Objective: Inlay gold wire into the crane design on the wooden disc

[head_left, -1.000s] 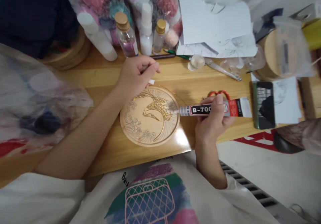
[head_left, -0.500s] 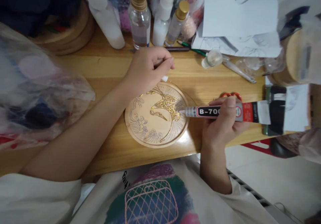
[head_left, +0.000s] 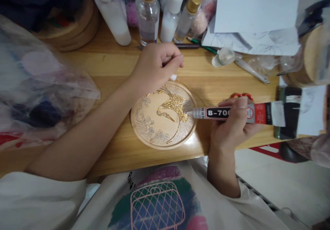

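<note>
The round wooden disc point(head_left: 165, 125), with its gold-lined crane, lies flat on the table point(head_left: 116, 72). The glue tube point(head_left: 218, 113) marked "B-700" points its nozzle at the crane's wing; whether it touches, I cannot tell. Behind the disc, the clear bottle point(head_left: 148, 19) and the gold-capped bottle point(head_left: 184, 22) look to hold see-through liquid, the spray bottle point(head_left: 168, 29) something whitish. The plastic bag point(head_left: 51, 72) at left contains a dark-blue item. A strip of tabletop separates the disc from the front edge; a wider one runs behind it to the bottles. The disc sits left of the right hand point(head_left: 229, 128), which pinches the tube under its thumb, and just below the left hand point(head_left: 158, 63), whose fingers curl in against the thumb.
</note>
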The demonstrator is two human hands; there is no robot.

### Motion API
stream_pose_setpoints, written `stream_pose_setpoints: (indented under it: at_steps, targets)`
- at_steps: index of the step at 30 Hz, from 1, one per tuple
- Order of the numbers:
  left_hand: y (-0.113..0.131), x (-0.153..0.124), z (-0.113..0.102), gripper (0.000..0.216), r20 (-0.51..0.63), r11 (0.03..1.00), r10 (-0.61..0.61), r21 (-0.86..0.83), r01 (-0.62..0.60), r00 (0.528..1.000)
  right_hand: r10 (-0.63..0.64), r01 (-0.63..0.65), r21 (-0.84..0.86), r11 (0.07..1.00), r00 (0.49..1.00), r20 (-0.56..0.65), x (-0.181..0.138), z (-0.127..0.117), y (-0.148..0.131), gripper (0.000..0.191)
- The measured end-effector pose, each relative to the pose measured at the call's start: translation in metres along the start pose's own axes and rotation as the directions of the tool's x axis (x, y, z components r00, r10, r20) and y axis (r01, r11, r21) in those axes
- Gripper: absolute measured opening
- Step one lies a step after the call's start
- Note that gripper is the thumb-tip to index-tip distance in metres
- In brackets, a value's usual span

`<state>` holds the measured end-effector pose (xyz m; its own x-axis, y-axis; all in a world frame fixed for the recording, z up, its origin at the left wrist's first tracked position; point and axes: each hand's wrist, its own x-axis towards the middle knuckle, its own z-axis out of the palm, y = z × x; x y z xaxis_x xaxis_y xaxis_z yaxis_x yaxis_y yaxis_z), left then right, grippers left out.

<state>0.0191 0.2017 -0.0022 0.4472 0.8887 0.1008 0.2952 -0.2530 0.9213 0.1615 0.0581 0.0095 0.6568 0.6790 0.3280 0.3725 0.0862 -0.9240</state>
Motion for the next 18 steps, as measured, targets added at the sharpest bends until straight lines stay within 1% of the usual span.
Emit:
stream_pose_setpoints:
  at_steps: [4, 8, 11, 14, 16, 18]
  targets:
    - [-0.0027, 0.0025, 0.0009, 0.019, 0.009, 0.999, 0.051, -0.016, -0.051, 0.999, -0.015, 0.015, -0.016, 1.000, 1.000, 0.014, -0.0003, -0.0009, 0.0011, 0.036]
    - [-0.0027, 0.0026, 0.0015, 0.020, -0.001, 0.999, 0.051, -0.003, -0.051, 0.999, -0.029, 0.029, -0.019, 0.999, 0.999, 0.031, -0.0019, -0.0005, 0.0006, 0.034]
    - [-0.0016, 0.0015, 0.0014, 0.020, -0.004, 0.999, 0.042, -0.019, -0.042, 0.999, -0.051, 0.051, -0.035, 0.998, 0.999, -0.002, -0.0026, 0.0004, -0.0013, 0.034]
    - [-0.0007, 0.0008, 0.0011, 0.020, -0.001, 0.999, 0.028, -0.028, -0.028, 1.000, -0.062, 0.059, -0.037, 0.998, 0.995, -0.073, -0.0022, 0.0009, -0.0026, 0.033]
    - [-0.0002, 0.0008, 0.0009, 0.019, 0.006, 1.000, 0.013, -0.023, -0.013, 1.000, -0.058, 0.056, -0.028, 0.998, 0.995, -0.085, -0.0017, 0.0010, -0.0028, 0.033]
    - [0.0000, 0.0011, 0.0009, 0.017, 0.011, 1.000, -0.009, -0.017, 0.009, 1.000, -0.073, 0.070, -0.035, 0.997, 0.995, -0.071, -0.0014, 0.0009, -0.0026, 0.033]
